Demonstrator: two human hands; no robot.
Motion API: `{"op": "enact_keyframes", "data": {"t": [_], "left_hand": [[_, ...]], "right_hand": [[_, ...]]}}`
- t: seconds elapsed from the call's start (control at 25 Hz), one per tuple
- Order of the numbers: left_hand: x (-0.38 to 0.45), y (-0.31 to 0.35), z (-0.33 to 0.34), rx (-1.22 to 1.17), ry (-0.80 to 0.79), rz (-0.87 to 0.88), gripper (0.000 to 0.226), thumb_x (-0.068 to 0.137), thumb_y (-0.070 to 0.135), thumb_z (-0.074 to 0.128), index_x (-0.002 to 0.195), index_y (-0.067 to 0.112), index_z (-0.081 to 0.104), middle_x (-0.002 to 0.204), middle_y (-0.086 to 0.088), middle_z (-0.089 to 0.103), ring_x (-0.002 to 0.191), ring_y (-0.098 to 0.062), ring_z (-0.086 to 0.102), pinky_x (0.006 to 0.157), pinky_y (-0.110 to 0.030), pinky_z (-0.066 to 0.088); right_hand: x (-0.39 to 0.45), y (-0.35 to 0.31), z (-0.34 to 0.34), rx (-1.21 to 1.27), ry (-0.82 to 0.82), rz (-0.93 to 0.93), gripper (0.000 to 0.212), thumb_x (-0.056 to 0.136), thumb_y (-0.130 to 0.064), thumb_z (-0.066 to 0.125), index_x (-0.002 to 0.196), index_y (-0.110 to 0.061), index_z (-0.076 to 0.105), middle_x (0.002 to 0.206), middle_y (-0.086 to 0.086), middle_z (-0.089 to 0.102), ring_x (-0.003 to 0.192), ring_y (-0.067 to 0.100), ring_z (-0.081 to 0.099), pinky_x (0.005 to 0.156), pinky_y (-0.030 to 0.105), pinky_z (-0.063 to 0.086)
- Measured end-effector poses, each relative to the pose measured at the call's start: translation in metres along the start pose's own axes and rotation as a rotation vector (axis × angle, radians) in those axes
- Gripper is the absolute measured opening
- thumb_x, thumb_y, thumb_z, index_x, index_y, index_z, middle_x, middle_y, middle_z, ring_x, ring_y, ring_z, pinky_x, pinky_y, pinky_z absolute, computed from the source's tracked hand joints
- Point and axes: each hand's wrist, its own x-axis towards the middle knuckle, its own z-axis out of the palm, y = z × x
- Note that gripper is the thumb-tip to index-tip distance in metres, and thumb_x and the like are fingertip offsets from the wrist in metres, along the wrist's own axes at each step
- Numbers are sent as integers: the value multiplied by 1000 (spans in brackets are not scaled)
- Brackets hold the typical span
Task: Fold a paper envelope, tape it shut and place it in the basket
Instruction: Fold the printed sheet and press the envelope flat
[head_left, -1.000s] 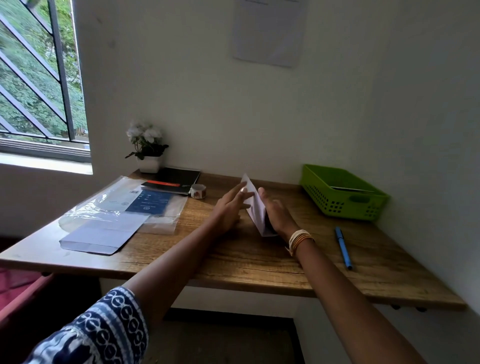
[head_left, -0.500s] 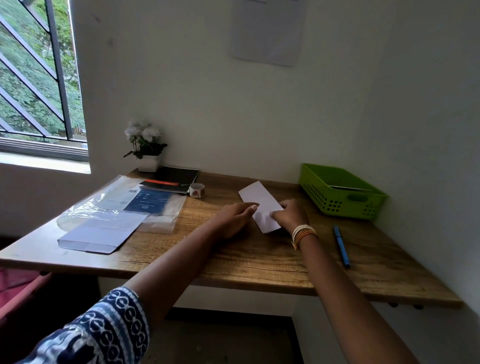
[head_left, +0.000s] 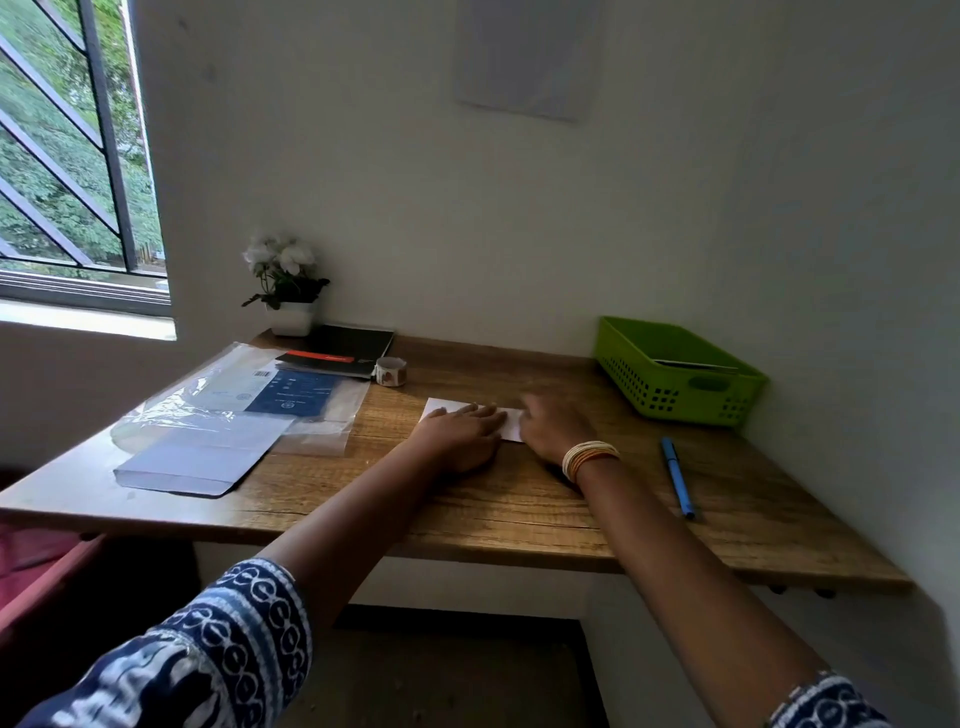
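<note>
A white folded paper envelope (head_left: 511, 423) lies flat on the wooden desk (head_left: 519, 509), near the middle. My left hand (head_left: 462, 434) presses on its left part with flat fingers. My right hand (head_left: 556, 428), blurred, rests on its right end; only corners and a strip of paper show between the hands. A small roll of patterned tape (head_left: 390, 371) stands behind the paper to the left. The green plastic basket (head_left: 675, 387) sits at the back right corner with a white sheet inside.
A blue pen (head_left: 677, 477) lies right of my right wrist. At the left are a clear plastic bag with printed packs (head_left: 249, 400), a grey paper stack (head_left: 192, 462), a black notebook (head_left: 353, 345) and a potted white flower (head_left: 285, 291). Walls close the back and right.
The paper stood on edge between my hands a second ago; it has been laid flat and turned crosswise, and both hands now press down on it.
</note>
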Motion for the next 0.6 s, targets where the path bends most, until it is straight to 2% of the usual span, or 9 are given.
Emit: {"op": "enact_keyframes", "data": {"t": [0.12,0.24,0.44,0.52,0.6], "left_hand": [[2,-3,1,-22,-4,-36,55,100,41,24,150,25,9,159,2,5,146,-15,3,117,-42,6],[0,-12,-2,-5,-29,-106,57,100,39,23,151,21,5,160,0,0,147,-17,0,117,-41,7],[-6,-27,-2,33,-18,-214,60,99,43,23,151,19,3,160,-2,-1,147,-19,0,117,-40,4],[-5,-28,-1,40,-12,-215,61,99,44,23,151,19,3,160,-2,0,147,-20,0,117,-41,4],[-4,-28,0,48,-2,-199,61,99,44,24,151,20,4,160,-2,1,147,-20,0,117,-42,5]], "right_hand": [[-9,-10,9,25,-247,-113,58,99,-41,26,151,-17,20,160,6,15,147,22,16,118,39,16],[-11,1,8,-91,-334,-25,65,97,-48,17,153,-17,3,161,3,-4,149,19,0,119,39,6],[-16,29,1,-81,-347,200,68,97,-49,17,152,-12,2,161,7,-7,149,22,-4,121,38,1],[-20,30,1,-97,-290,180,71,95,-55,19,153,-14,6,161,6,-4,149,23,-1,120,40,2],[-23,28,2,-81,-217,63,76,89,-67,27,152,-26,13,161,0,3,149,23,3,117,47,6]]}}
